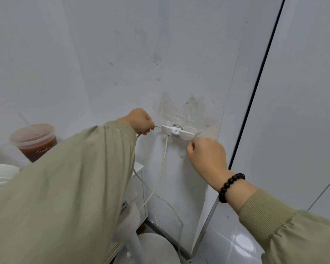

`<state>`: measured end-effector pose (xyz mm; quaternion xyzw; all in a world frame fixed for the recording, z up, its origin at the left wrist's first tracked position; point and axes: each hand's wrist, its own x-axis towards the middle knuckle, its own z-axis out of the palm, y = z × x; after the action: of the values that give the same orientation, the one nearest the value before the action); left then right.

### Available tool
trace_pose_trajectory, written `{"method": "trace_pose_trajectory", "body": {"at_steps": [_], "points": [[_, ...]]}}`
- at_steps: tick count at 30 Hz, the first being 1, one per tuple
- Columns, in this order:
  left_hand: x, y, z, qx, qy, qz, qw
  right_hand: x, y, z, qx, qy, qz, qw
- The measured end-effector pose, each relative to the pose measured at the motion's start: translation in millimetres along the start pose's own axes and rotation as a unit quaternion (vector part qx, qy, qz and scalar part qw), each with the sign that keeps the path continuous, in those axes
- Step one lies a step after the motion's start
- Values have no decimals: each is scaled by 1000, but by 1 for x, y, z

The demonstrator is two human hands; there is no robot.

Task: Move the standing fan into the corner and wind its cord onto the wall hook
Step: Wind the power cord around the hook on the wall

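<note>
A white wall hook is stuck to the scuffed white wall, with turns of the fan's white cord looped behind it. My left hand grips the cord just left of the hook. To the hook's lower right, my right hand pinches another stretch of cord at its right end. A length of cord hangs down from the hook toward the floor. The fan's round white base and pole stand below in the corner. The fan's grille shows at the left edge.
A plastic cup of brown drink with a straw stands on a white shelf at the left. A white shelf unit sits beside the fan. A cabinet door with a dark seam lies to the right. Glossy floor tiles lie below.
</note>
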<state>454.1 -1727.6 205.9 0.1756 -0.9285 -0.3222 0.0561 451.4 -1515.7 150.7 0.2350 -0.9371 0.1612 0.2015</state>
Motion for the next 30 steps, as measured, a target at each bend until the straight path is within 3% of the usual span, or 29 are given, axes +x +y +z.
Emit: {"method": "trace_pose_trajectory", "body": {"at_steps": [3, 5, 9, 14, 16, 18, 20, 22, 25, 28, 30], "points": [[0, 5, -4, -84, 22, -12, 996, 4, -2, -6, 27, 120, -120, 985], [0, 8, -9, -172, 35, -37, 984, 7, -6, -4, 38, 153, -192, 968], [-2, 9, -14, -327, 5, -30, 944, 18, -9, 1, -27, 119, -223, 967], [-5, 10, -15, -373, -29, -17, 927, 28, -15, -17, -126, 69, -271, 952], [-6, 10, -16, -366, -27, -18, 930, 38, -15, -26, -87, 3, -240, 967], [-7, 8, -16, -361, -29, -17, 932, 47, -22, -33, 22, -30, -160, 986], [-8, 8, -16, -359, -36, -13, 932, 56, -32, -32, 127, -41, -107, 985], [-8, 8, -18, -351, -40, -11, 936, 63, -42, -29, 203, -105, -67, 971], [-13, 7, -30, -289, -64, -3, 955, 72, -51, -22, 193, -154, -48, 968], [-24, 5, -56, -160, -137, -10, 978, 76, -56, -17, 170, -122, -24, 978], [-32, 3, -73, -106, -157, -27, 981, 75, -57, -15, 214, -107, 14, 971]]}}
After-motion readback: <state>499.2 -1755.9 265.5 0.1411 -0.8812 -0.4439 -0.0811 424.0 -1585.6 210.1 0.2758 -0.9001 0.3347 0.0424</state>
